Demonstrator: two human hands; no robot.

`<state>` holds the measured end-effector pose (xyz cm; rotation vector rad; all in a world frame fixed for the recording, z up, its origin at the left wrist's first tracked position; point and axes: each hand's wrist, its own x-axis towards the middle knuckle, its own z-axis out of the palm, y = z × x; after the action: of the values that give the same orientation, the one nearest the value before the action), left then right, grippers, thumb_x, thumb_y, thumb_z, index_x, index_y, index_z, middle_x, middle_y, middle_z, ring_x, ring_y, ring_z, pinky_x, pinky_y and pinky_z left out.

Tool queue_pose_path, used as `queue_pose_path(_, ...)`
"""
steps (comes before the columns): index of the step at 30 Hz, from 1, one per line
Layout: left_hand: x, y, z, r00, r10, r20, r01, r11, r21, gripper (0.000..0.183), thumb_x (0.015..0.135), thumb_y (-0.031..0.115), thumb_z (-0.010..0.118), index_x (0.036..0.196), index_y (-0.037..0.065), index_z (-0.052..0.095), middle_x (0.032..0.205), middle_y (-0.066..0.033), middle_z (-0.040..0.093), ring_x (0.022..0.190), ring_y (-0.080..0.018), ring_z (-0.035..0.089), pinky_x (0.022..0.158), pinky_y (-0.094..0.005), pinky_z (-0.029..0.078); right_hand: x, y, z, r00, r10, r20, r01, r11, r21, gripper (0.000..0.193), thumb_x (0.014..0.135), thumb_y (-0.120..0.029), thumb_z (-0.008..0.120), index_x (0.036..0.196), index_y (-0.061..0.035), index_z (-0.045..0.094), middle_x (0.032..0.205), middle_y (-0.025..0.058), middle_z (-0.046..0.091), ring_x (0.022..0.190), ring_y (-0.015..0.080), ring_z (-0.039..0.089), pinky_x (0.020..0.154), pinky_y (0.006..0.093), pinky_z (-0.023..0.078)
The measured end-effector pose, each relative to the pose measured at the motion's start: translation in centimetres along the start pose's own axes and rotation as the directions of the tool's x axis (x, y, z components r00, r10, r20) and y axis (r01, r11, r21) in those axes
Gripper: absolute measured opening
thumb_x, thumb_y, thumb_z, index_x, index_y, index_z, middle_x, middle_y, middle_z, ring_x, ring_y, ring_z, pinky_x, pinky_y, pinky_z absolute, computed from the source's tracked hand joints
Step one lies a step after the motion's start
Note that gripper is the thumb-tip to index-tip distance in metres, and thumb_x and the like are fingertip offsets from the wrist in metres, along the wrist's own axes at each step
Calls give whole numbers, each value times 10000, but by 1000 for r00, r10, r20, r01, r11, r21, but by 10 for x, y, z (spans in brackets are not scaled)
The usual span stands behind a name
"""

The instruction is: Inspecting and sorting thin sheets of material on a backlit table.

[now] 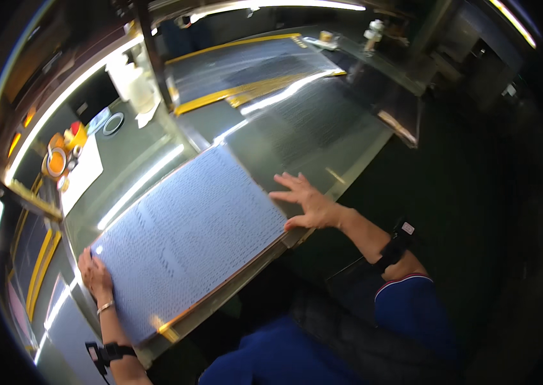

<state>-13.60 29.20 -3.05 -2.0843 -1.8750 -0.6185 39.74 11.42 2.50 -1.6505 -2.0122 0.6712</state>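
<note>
A large light-blue sheet or panel (188, 231), covered with rows of small dark marks, lies on the glass-topped table (124, 151) in front of me. My left hand (96, 276) rests at its left edge, fingers stretched forward along the border. At the right edge my right hand (306, 202) is open, its fingers spread over the glass and the thumb close to the panel's near right corner. Whether that thumb touches the panel I cannot tell. A yellow strip (167, 328) sits at the panel's near edge.
Beyond the panel lies a yellow-edged dark screen frame (246, 67). White bottles (136, 86), an orange-filled container (56, 162) and a white paper sheet (83, 173) stand or lie at the back left. A small bottle (373, 35) is at the far right.
</note>
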Motion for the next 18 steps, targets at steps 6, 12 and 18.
queue_pose_path(6, 7, -6, 0, 983, -7, 181, 6, 1000, 8, 468, 912, 278, 381, 1275, -17, 384, 1332, -161, 375, 1245, -289, 326, 1038, -372, 232, 10, -35, 44, 938, -319, 136, 346, 836, -425, 600, 794, -398, 561, 1287, -89, 416, 1406, 161, 259, 1313, 339, 191, 1075, 489, 82)
queue_pose_path(12, 13, 12, -5, 954, -22, 298, 18, 1000, 18, 656, 895, 421, 372, 1346, -37, 236, 1415, -192, 221, 1328, -294, 175, 1070, -420, 127, 100, -66, 95, 832, -502, 236, 546, 816, -188, 662, 882, -489, 354, 1355, -35, 262, 1432, 147, 197, 1343, 291, 114, 1079, 483, 39)
queue_pose_path(18, -9, 32, -47, 976, 39, 216, -32, 999, -40, 484, 859, 304, 442, 1208, -22, 369, 1268, -179, 356, 1195, -292, 313, 996, -398, 238, 139, -7, 42, 983, 83, -164, -145, 899, -413, 673, 904, -517, 230, 1371, -32, 216, 1447, 143, 148, 1348, 277, 91, 1086, 452, 33)
